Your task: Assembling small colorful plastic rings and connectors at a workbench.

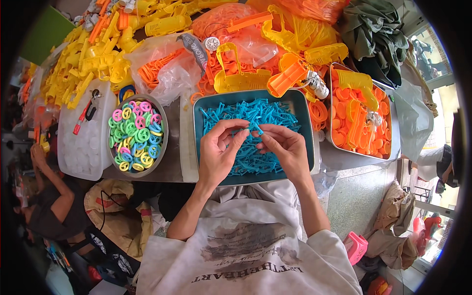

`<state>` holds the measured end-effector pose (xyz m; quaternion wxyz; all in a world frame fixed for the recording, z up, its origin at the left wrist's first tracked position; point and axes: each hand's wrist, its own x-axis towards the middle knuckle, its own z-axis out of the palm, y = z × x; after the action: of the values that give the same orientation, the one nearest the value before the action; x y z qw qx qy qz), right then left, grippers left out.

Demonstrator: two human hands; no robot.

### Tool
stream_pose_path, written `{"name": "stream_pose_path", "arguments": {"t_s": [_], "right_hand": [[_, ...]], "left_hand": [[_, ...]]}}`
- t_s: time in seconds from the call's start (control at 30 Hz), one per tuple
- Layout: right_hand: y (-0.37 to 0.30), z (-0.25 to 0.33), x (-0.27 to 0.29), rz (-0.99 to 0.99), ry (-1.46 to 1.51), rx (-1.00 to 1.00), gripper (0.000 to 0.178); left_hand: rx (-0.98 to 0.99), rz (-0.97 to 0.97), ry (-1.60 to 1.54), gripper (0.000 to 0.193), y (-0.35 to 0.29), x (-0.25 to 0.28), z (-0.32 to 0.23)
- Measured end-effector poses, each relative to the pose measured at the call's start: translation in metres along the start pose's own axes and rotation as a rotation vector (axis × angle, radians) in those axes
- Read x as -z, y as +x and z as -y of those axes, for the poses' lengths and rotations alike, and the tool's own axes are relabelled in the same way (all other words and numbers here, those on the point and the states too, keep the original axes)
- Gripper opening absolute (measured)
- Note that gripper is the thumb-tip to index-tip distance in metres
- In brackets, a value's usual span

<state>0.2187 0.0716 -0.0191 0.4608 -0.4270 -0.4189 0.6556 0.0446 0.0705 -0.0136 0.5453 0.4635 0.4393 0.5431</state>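
Beyond one shirt [246, 250], left hand [221, 152] and right hand [287, 150], nearly closed, pinch one blue piece [257, 129] above one tray [299, 105].

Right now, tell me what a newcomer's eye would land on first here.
Probably the heap of small bright-blue plastic pieces filling the rectangular blue-green tray at the centre, beneath the person's bare fingers. Next, likely the round metal bowl of pink, green, yellow and blue plastic rings left of the tray, then the sprawling heap of yellow plastic parts at upper left.
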Motion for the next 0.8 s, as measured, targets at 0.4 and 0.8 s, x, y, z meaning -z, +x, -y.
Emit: {"name": "stream_pose_path", "arguments": {"t_s": [0.4, 0.8], "right_hand": [[0.0, 0.0, -0.003, -0.039, -0.019, 0.043, 0.026], [-0.002, -0.001, -0.007, -0.098, -0.092, 0.052, 0.026]], "left_hand": [[-0.121, -0.012, 0.42, 0.025, -0.011, -0.003, 0.001], [-0.173, -0.131, 0.297, 0.016, -0.011, -0.011, 0.01]]}}
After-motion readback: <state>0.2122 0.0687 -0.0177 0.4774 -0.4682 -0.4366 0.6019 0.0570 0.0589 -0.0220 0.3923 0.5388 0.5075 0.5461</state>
